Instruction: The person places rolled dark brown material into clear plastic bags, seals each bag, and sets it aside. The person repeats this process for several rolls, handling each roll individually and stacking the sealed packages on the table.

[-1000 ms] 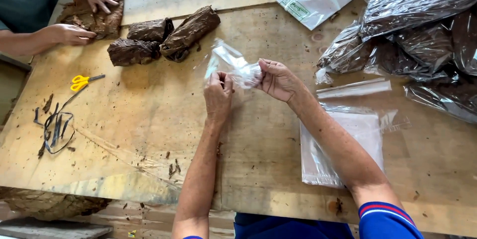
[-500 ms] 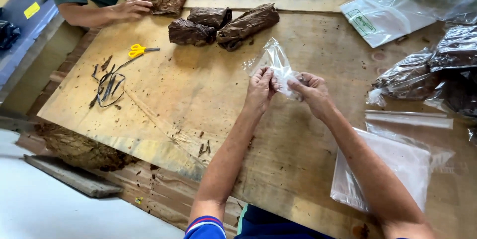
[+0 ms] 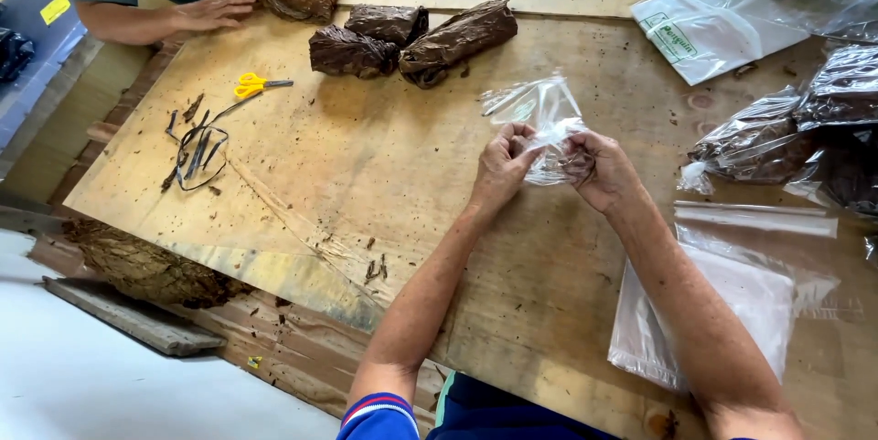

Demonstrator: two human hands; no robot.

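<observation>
A small clear plastic bag [image 3: 541, 115] is held up over the wooden table [image 3: 384, 156] by both of my hands. My left hand [image 3: 503, 166] pinches its lower left edge. My right hand [image 3: 599, 168] grips its lower right part, fingers curled into the crumpled plastic. The bag's upper part sticks up loose and looks to hold nothing. Both forearms reach in from the bottom of the view.
Brown leaf bundles [image 3: 412, 37] lie at the far middle. Yellow scissors [image 3: 256, 86] and dark stem scraps [image 3: 192, 147] sit left. A stack of clear bags [image 3: 722, 312] lies right, filled bags [image 3: 805, 129] beyond. Another person's hand [image 3: 210, 12] rests on leaves at the top left.
The view has shifted, so the table's left edge and floor show more. My hands stay on the bag, working its lower part. The other person's hand has shifted on the leaves.
</observation>
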